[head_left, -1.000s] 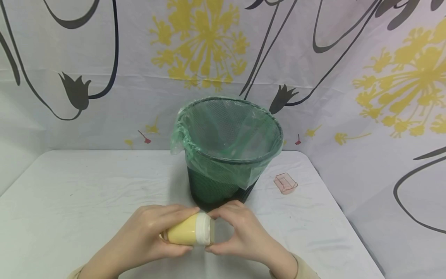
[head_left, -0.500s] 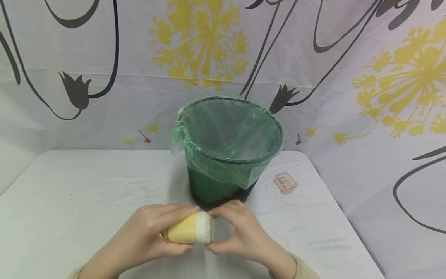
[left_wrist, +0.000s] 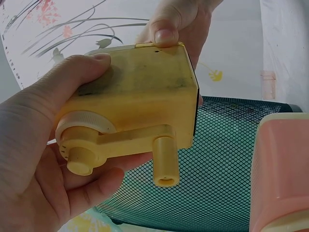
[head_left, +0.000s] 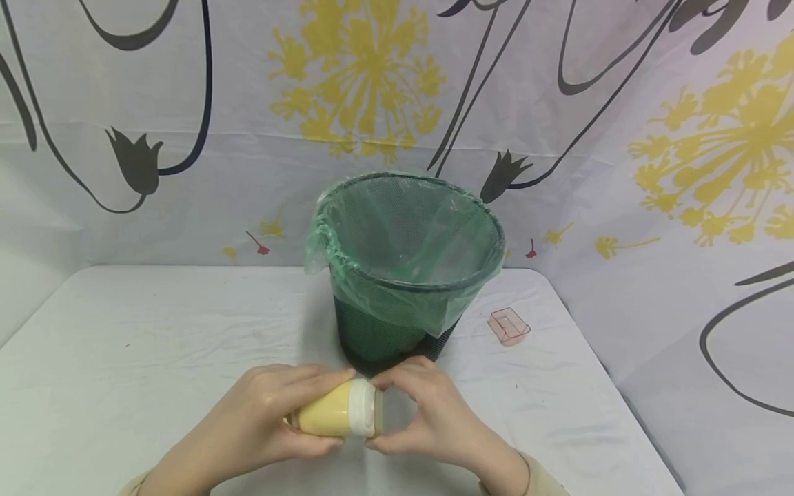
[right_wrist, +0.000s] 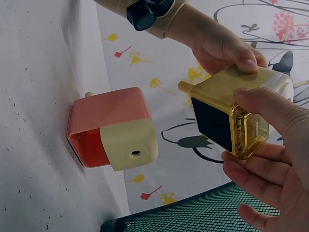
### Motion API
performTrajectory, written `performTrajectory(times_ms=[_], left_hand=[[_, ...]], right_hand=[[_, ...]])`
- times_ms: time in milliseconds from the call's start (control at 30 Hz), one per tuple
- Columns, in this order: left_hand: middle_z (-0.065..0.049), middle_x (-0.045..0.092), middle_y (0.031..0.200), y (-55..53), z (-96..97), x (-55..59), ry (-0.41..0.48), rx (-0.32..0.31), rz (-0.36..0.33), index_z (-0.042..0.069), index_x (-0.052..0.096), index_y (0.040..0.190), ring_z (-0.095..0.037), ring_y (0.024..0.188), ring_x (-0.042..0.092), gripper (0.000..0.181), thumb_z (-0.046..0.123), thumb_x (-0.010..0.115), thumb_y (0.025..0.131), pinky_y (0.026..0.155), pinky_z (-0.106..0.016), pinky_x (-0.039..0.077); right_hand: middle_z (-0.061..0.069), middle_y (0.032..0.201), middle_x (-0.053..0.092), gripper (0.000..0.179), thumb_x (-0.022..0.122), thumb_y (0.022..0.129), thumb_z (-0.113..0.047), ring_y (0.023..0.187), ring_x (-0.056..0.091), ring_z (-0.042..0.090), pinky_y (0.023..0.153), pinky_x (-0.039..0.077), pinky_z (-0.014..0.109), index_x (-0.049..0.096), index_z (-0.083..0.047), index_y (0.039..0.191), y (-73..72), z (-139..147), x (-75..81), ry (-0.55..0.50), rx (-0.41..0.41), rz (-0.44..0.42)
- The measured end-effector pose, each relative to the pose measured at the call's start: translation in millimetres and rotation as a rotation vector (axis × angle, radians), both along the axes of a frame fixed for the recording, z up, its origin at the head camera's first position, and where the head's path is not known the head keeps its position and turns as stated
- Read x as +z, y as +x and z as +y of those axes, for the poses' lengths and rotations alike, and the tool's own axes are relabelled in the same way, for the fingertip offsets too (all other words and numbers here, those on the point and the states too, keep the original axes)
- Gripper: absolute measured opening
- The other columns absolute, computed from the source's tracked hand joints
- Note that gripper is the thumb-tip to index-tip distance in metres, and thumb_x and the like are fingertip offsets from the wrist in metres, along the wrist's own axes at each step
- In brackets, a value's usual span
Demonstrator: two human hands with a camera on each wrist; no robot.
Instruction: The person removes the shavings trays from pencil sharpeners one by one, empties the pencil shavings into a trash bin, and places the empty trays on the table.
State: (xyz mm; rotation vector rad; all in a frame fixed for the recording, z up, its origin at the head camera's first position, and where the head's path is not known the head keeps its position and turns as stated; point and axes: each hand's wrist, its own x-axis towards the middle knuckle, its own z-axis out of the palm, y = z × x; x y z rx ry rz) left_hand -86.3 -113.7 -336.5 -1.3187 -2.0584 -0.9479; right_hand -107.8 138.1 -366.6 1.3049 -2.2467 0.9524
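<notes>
A yellow hand-crank pencil sharpener [head_left: 325, 413] lies sideways between both hands near the table's front. My left hand [head_left: 263, 406] grips its crank end, thumb on one side and fingers on the other. My right hand [head_left: 428, 413] pinches the opposite end, where a clear yellow shavings drawer [right_wrist: 253, 130] sits in the body. In the left wrist view, the crank handle [left_wrist: 165, 162] hangs below the sharpener. Its black base [right_wrist: 211, 123] shows in the right wrist view. A pink sharpener [right_wrist: 113, 116] stands beside the hands, its drawer slot open; the head view does not show it.
A mesh wastebasket [head_left: 403, 284] lined with a green bag stands just beyond the hands. Right of it, a small clear pink drawer [head_left: 509, 326] lies on the white-covered table [head_left: 186, 324]. A patterned cloth [head_left: 236, 96] hangs behind.
</notes>
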Motion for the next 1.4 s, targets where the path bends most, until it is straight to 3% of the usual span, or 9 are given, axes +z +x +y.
performTrajectory(times_ms=[467, 833, 1400], left_hand=[[-0.001, 0.069, 0.105, 0.4, -1.5, 0.1, -0.004, 0.005, -0.005, 0.004, 0.066, 0.120, -0.007, 0.082, 0.064, 0.051, 0.026, 0.080, 0.076, 0.065, -0.021, 0.050], [-0.001, 0.069, 0.105, 0.7, -3.2, 0.3, -0.003, 0.009, -0.020, 0.004, 0.066, 0.120, -0.009, 0.084, 0.065, 0.050, 0.030, 0.079, 0.079, 0.065, -0.021, 0.050], [0.001, 0.069, 0.104, -0.3, -4.3, 3.8, -0.007, 0.013, -0.001, 0.004, 0.067, 0.119, -0.007, 0.083, 0.064, 0.050, 0.031, 0.079, 0.078, 0.066, -0.022, 0.050]], right_hand=[[-0.010, 0.096, 0.066, 0.055, 0.091, 0.058, -0.028, 0.091, 0.055, 0.011, 0.081, 0.046, 0.027, 0.066, -0.014, 0.104, 0.6, 1.3, 0.6, 0.003, 0.000, -0.037], [-0.010, 0.097, 0.066, 0.055, 0.090, 0.059, -0.031, 0.092, 0.056, 0.010, 0.082, 0.045, 0.026, 0.067, -0.014, 0.105, 0.3, 2.8, 3.2, 0.017, -0.004, 0.007], [-0.008, 0.102, 0.068, 0.056, 0.090, 0.060, -0.032, 0.094, 0.057, 0.011, 0.083, 0.045, 0.029, 0.067, -0.013, 0.107, 0.0, 5.1, 7.0, 0.038, -0.006, 0.004]])
